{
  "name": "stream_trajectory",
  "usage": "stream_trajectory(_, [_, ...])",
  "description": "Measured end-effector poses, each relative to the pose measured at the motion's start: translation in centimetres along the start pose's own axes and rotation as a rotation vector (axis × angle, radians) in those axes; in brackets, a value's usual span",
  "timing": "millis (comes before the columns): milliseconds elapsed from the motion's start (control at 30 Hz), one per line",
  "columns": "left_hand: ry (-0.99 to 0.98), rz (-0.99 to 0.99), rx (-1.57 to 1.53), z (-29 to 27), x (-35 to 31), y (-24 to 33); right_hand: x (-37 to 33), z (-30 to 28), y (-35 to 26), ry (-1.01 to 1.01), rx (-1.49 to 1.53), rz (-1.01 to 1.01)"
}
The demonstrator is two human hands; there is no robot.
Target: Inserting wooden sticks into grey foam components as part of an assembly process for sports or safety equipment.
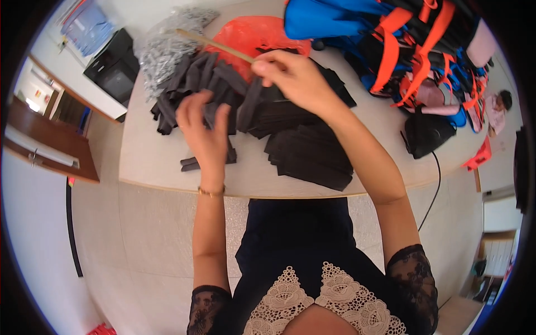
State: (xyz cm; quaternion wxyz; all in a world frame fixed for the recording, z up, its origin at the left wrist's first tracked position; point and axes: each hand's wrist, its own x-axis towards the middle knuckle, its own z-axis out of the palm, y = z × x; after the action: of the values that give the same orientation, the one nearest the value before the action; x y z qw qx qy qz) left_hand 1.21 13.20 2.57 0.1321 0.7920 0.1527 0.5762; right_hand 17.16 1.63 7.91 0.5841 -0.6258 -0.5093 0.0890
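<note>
Pinched between the fingers of my right hand (293, 79) is a thin, light-brown stick (218, 44) that looks wooden. It slants up to the left over a heap of narrow dark fabric strips (195, 78). My left hand (204, 134) hovers at the near side of the heap, fingers spread and apparently holding nothing. One dark fabric strip (249, 106) stands out just below my right hand; whether it is held I cannot tell. Closer to the table edge, flat dark fabric pieces (310, 156) lie in an overlapping stack, with more layers partly behind my right forearm.
Behind the heap are a clear plastic bag of small grey pieces (162, 53) and a red plastic bag (262, 33). Blue, black and orange bags (391, 50) crowd the table's right side. A black cable (437, 184) hangs past the pale table's edge (167, 181).
</note>
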Motion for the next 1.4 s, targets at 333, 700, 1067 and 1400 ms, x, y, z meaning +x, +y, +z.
stream_trajectory(333, [-0.839,0.515,-0.454,5.0,-6.6,10.4,-17.7,-17.0,-2.8,0.263,-0.243,0.486])
stream_trajectory(700, [-0.721,0.040,-0.450,0.9,-0.7,5.9,-22.1,-19.6,-4.0,0.033,-0.291,0.313])
stream_trajectory(1067, [-0.616,0.567,-0.174,-0.2,-0.6,11.4,-16.7,-7.8,-2.6,-0.059,-0.395,-0.023])
stream_trajectory(1400, [-0.103,-1.065,-1.754,2.6,-6.2,11.0,-17.3,1.1,-1.9,0.151,-0.265,0.073])
